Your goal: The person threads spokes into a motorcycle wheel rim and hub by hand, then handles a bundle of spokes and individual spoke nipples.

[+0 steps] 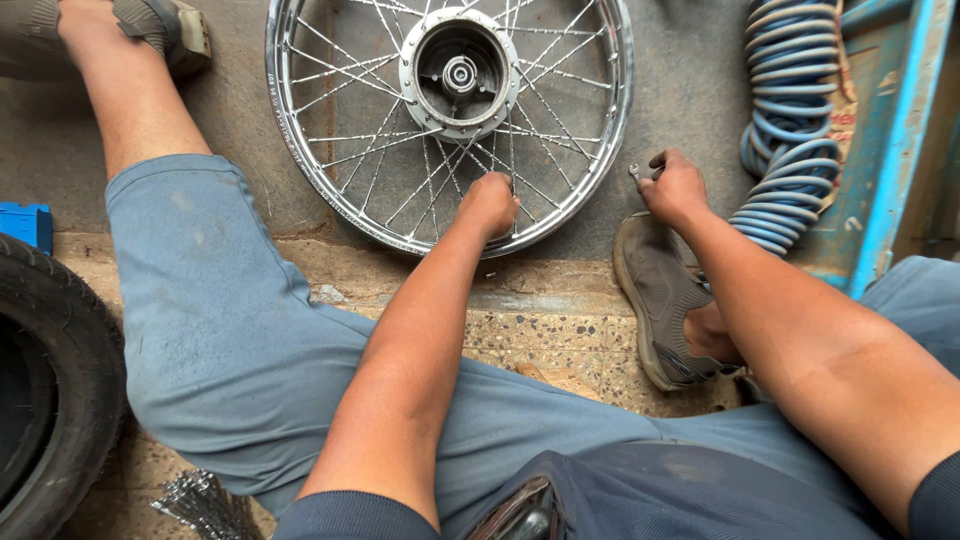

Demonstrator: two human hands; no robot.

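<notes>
A chrome spoked wheel (300, 160) lies flat on the concrete floor in front of me, its hub (459, 72) near the top of the view. My left hand (490, 203) is closed on the spokes near the rim's near edge. My right hand (672, 186) rests on the floor to the right of the rim, fingers closed on a small metal tool (638, 172), likely a spoke wrench. My legs in grey-blue shorts spread either side of the wheel.
A coiled blue air hose (790, 110) lies beside a blue metal frame (900, 140) at right. My grey shoe (660, 300) sits on the stone step. A black tyre (50, 380) is at left, a bundle of loose spokes (205, 505) below, a blue box (25, 222) at far left.
</notes>
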